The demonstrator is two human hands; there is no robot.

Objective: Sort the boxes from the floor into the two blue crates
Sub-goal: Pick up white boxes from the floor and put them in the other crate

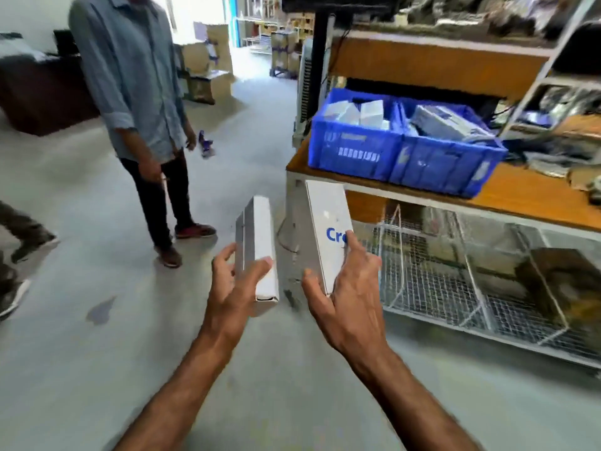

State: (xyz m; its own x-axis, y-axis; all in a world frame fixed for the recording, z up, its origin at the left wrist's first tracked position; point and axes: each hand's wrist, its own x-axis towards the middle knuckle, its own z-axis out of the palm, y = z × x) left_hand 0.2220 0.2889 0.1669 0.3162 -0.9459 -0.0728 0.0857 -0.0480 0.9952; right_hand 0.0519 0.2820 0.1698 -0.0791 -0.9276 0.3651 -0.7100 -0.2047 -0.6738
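Left box [260, 252]: a long white carton held on end over the floor, tilted slightly, its open end flap toward the camera.
Left hand [232, 288]: grips the left box near its lower end, thumb curled over the right face, fingers wrapped round the left side.
Right box [328, 229]: a flat white carton with blue letters "Cr" showing, held upright just before the bench's front left corner, apart from the left box.
Right hand [348, 288]: pinches the right box at its lower end, thumb on the left edge, fingers spread across the printed face and covering the rest of the lettering.
Left crate [354, 148]: blue, on the bench near its left edge, holding several white boxes tipped at angles.
Right crate [445, 164]: blue, touching the left crate's right side, standing at the bench's front edge, holding pale boxes piled flat and slanted.
Bench [520, 196]: an orange top with a white rim; a higher orange shelf stands behind the crates.
Wire racks [455, 271]: white mesh baskets under the bench, on the floor side.
Clutter [559, 154]: blurred items at the bench's right end; what they are cannot be told.
Floor [97, 353]: grey, with a dark stain left of the hands.
Bystander [140, 92]: stands at left in a blue-grey shirt and dark trousers.
Cartons [208, 60]: brown boxes stacked far behind the bystander.
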